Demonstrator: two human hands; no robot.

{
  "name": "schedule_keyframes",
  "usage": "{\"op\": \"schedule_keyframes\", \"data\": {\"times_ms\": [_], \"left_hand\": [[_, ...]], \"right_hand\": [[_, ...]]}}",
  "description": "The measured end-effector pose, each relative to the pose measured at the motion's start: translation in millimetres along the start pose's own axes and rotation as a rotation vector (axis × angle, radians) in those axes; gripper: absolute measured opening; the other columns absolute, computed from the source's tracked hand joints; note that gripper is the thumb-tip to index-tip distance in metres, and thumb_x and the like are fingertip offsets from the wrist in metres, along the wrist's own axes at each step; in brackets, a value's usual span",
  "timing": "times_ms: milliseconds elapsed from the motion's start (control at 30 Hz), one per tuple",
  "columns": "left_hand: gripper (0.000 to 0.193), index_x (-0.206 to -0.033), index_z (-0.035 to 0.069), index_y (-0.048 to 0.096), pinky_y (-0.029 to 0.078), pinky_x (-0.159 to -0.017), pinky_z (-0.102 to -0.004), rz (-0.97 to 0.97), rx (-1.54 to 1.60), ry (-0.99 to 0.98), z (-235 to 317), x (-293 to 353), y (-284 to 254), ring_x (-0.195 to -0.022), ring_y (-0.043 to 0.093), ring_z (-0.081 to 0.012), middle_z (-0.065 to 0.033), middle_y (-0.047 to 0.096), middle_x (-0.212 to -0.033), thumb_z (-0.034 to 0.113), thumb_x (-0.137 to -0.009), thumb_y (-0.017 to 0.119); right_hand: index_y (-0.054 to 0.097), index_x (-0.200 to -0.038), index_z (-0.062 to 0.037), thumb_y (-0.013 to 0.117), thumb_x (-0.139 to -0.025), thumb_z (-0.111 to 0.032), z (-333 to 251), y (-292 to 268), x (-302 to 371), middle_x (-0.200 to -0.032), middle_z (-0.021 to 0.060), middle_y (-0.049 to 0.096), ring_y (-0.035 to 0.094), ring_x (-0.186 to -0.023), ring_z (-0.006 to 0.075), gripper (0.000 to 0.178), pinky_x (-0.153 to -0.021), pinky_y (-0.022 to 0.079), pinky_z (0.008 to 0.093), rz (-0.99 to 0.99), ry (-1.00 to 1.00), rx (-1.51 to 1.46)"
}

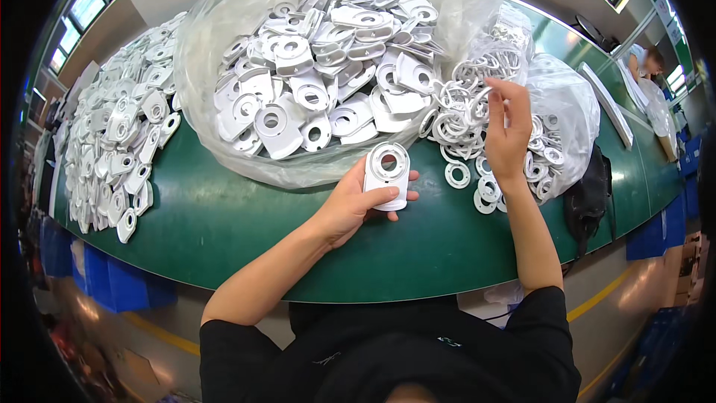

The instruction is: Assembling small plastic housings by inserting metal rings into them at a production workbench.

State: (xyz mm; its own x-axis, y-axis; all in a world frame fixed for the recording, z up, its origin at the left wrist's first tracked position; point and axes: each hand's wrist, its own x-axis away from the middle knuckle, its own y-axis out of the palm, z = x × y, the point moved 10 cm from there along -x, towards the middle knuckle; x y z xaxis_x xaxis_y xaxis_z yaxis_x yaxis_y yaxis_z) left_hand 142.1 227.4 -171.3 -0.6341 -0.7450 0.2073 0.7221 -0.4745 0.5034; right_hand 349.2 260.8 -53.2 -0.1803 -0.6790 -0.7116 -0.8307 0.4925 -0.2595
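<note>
My left hand is closed round a white plastic cover, flat and squared at the bottom, with a round ringed opening at its top. The thumb lies across its lower face and the fingertips show past its right edge. Over the heap of white plastic rings, my right hand has thumb and index finger bent together on a ring at the heap's upper right; the fingers partly hide that ring. Several loose rings lie on the green table just below the heap.
A large clear plastic bag full of similar white covers stands behind my hands. More white parts are heaped at the left. A bag of rings and a black bag are at the right. Another person sits far right.
</note>
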Motion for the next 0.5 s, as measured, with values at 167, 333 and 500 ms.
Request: {"op": "schedule_keyframes", "data": {"times_ms": [167,333,500], "left_hand": [[0.057,-0.137,0.007,0.03,0.055,-0.069,-0.0277,0.015,0.073,0.007,-0.3,-1.1,-1.3,-0.107,0.061,-0.0275,-0.0169,0.054,-0.126,-0.003,-0.085,0.049],[0.057,-0.137,0.006,0.03,0.052,-0.067,-0.0263,-0.006,0.052,0.002,-2.8,-1.5,0.0,-0.104,0.063,-0.0262,-0.015,0.054,-0.123,-0.003,-0.084,0.048],[0.058,-0.138,0.006,0.03,0.048,-0.06,-0.0237,-0.047,0.034,-0.014,-3.4,-0.6,4.6,-0.099,0.064,-0.0233,-0.0122,0.055,-0.117,-0.004,-0.083,0.046]], "right_hand": [[0.065,-0.105,0.0002,0.063,-0.082,0.008,-53.9,16.5,16.2,-0.092,0.0094,0.058,0.057,-0.079,0.0192,0.024,-0.07,0.047,0.0251,-0.082,-0.443,0.171],[0.065,-0.104,-0.0004,0.063,-0.082,0.008,-34.8,52.4,32.1,-0.095,0.0101,0.06,0.06,-0.085,0.0192,0.023,-0.072,0.048,0.0264,-0.351,-0.043,-0.172],[0.068,-0.1,-0.0078,0.061,-0.077,0.011,-54.1,88.3,58.2,-0.097,0.0075,0.057,0.059,-0.086,0.0207,0.031,-0.073,0.049,0.0289,-0.677,-0.188,-0.093]]}}
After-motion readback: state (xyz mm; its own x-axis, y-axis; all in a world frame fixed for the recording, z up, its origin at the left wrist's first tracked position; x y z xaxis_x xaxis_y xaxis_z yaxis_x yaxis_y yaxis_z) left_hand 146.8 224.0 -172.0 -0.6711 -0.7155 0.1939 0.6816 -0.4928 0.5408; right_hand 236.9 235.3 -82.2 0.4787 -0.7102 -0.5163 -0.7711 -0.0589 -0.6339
